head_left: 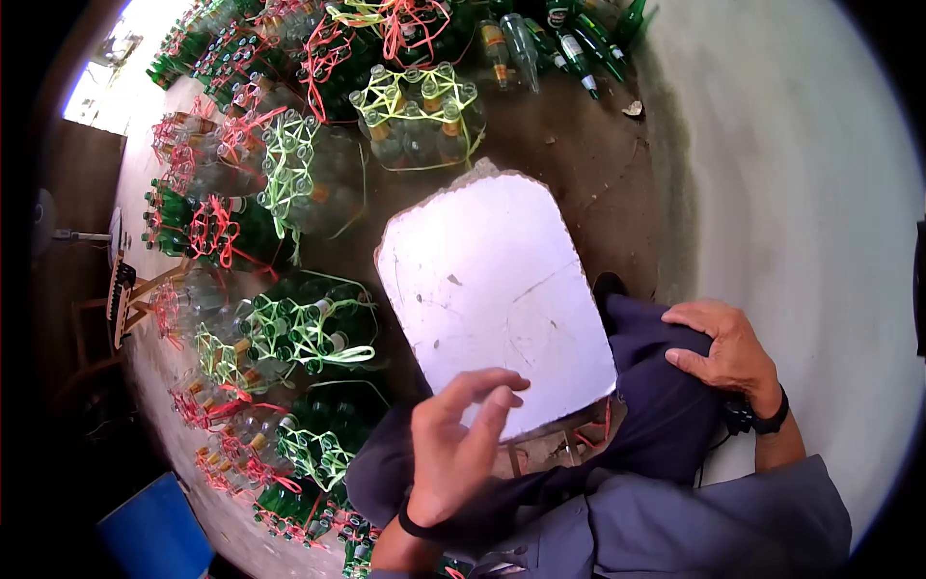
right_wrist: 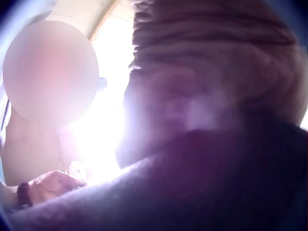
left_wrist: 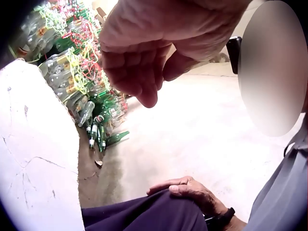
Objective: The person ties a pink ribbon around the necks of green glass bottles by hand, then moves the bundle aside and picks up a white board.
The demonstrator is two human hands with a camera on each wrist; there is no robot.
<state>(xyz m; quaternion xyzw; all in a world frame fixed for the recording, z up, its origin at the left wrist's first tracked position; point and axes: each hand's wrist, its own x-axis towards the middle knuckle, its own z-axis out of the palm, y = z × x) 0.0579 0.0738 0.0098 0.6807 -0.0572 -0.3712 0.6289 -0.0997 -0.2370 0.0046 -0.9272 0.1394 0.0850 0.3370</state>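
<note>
A white board (head_left: 492,280) with chipped edges and a few scratches lies in front of my lap. Above its near edge hovers my left hand (head_left: 455,444), fingers loosely bent, thumb close to the index finger. In the left wrist view that hand (left_wrist: 159,43) shows nothing between thumb and fingers. My right hand (head_left: 728,352) rests on the dark trousers (head_left: 666,338) at the knee, its fingers relaxed and holding nothing. The right wrist view is mostly filled by this hand (right_wrist: 211,72) and dark cloth, blurred by glare.
Bundles of clear bottles (head_left: 415,135) and green bottles (head_left: 304,328), tied with yellow-green and red straps, line the left and far side. Loose green bottles (head_left: 574,58) lie at the back. A pale wall (head_left: 791,193) runs along the right. A blue panel (head_left: 159,531) stands lower left.
</note>
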